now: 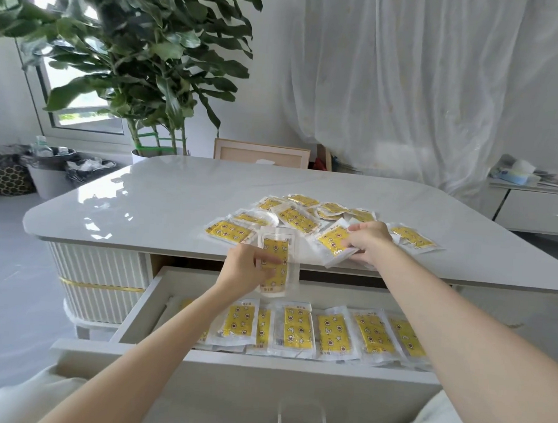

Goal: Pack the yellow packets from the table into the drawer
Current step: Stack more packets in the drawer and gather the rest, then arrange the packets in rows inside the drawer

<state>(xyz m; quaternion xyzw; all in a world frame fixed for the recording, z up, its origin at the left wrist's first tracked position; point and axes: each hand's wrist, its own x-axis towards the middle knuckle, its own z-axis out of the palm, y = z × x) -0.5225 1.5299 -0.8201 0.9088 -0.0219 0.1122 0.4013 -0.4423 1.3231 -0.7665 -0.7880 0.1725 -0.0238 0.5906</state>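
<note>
Several yellow packets (298,216) in clear wrappers lie in a loose heap on the white table (161,202). My left hand (245,267) holds one yellow packet (277,243) upright at the table's front edge, above the open drawer (143,304). My right hand (366,240) pinches another packet (331,243) at the near side of the heap, where it still lies on the table. Inside the drawer a row of packets (297,330) lies side by side along the front.
A big potted plant (143,58) stands behind the table's far left. Bins with black bags (50,170) sit on the floor at left. A low white cabinet (536,208) is at far right. The drawer front carries a handle (302,418).
</note>
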